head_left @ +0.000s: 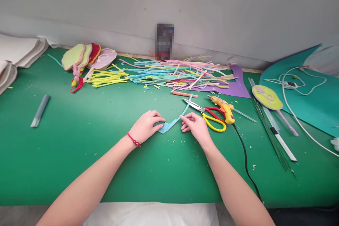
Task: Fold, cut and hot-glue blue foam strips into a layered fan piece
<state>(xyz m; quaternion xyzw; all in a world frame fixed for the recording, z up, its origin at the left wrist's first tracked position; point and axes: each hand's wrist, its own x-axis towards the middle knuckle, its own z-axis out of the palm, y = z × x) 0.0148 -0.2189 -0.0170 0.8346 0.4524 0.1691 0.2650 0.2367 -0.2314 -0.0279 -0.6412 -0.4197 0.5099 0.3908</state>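
Observation:
My left hand [147,125], with a red cord bracelet at the wrist, holds down a flat light blue piece [165,127] of strips laid side by side, probably pipe cleaners. Its fingers are curled over the left end and hide part of it. A long light blue strip [187,107] runs from this piece up to the right. My right hand [194,125] pinches that strip at its edge between thumb and forefinger. Just beyond my right hand lie scissors [215,122] with red and yellow handles and a yellow glue gun [224,108].
Loose coloured strips [169,72] are heaped at the back beside purple sheet material [238,88]. Several fan-shaped pieces [72,56] lie back left, a grey tube [40,111] at left. Green thin rods [272,137], a yellow oval piece [267,97] and a white cable [292,111] are at right.

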